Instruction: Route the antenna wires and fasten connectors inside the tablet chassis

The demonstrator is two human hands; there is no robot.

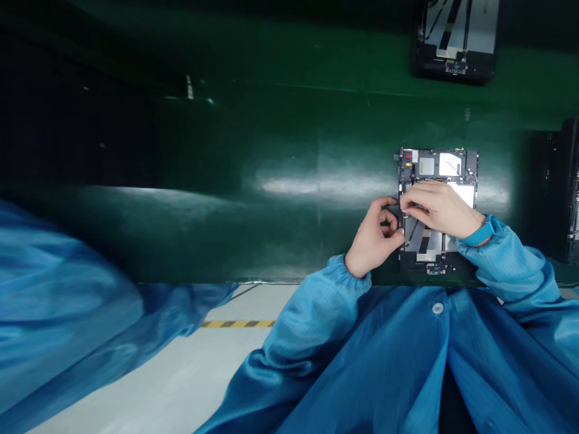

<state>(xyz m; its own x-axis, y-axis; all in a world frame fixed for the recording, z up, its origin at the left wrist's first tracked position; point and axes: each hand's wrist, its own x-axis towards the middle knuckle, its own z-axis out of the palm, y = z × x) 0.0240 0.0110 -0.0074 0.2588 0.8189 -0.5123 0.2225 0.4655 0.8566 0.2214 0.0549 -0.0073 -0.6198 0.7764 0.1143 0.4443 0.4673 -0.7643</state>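
Green table (280,241), smooth and glossy, takes most of the frame, with pale light shining on it; below it, at lower left, a pale floor (136,374) shows, crossed by a yellow-black tape (239,324).

An open tablet (436,242) lies flat right of centre, near the table's front edge; the left hand (373,235) is at its left side, index finger and thumb apart, but whether the thumb and a curled finger pinch something I cannot tell; the right hand (436,205) lies over its middle, thumb and index tips close together near the same side; if they hold anything thin, it is hidden.

My judgement is that a sideways pull could tear or lift the flat black strips (425,241); a pressing palm or the rubbery blue wristband (482,232) could disturb small parts; and the slick table could let the tablet slide.

Its frame is dark and rectangular, its plates silvery and flat; the sleeves (298,319) are shiny blue cloth, gathered at the cuffs; a second tablet (459,30), similarly open, lies at upper right.
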